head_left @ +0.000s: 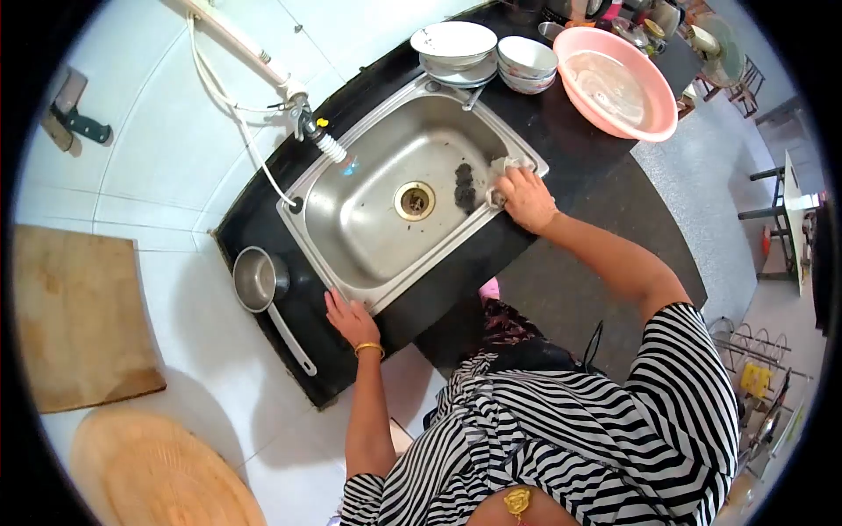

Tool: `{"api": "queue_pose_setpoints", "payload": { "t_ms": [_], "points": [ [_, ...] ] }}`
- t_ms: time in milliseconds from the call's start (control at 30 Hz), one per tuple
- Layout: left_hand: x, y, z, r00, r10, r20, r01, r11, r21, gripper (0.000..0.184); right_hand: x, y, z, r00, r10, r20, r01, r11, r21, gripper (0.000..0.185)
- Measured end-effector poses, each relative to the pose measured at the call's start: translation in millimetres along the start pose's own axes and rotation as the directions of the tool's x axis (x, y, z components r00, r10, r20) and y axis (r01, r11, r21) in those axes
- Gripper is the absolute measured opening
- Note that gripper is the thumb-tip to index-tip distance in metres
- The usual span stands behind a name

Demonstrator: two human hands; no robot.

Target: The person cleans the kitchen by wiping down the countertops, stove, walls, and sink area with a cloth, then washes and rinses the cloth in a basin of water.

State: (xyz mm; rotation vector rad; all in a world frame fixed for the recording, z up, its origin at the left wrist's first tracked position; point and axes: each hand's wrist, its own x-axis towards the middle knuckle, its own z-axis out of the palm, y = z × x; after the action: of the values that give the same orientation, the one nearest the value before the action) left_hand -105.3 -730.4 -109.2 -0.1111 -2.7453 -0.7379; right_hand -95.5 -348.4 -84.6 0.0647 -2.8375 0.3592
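Note:
My right hand [524,198] is closed on a pale, crumpled cloth [511,165] at the right rim of the steel sink [351,206]. My left hand [353,319] rests with its fingers apart on the sink's near left corner and holds nothing. Inside the basin, dark wet scraps [465,188] lie between the drain [414,202] and my right hand. Small dark bits are scattered near the drain. A white ribbed faucet hose [331,147] points into the basin from the far left.
Stacked plates [454,44] and bowls [527,61] stand behind the sink, beside a pink basin [645,88] of water. A steel ladle pan [256,280] lies on the black counter [447,280] at left. Cutting boards [88,320] lean at far left.

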Motion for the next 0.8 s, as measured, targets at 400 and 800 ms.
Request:
{"api": "queue_pose_setpoints", "payload": {
  "t_ms": [400, 800],
  "points": [
    [3.1, -2.0, 1.2, 0.999, 0.045, 0.007, -0.045, 0.996, 0.071, 0.041, 93.9, 70.2, 30.8, 0.969, -0.208, -0.132, 0.192, 0.974, -0.120, 0.024],
    [0.8, -12.3, 5.8, 0.978, 0.068, -0.199, -0.091, 0.990, -0.111, 0.038, -24.1, 52.7, 13.7, 0.877, 0.315, -0.363, -0.394, 0.903, -0.169, 0.031]
  ]
}}
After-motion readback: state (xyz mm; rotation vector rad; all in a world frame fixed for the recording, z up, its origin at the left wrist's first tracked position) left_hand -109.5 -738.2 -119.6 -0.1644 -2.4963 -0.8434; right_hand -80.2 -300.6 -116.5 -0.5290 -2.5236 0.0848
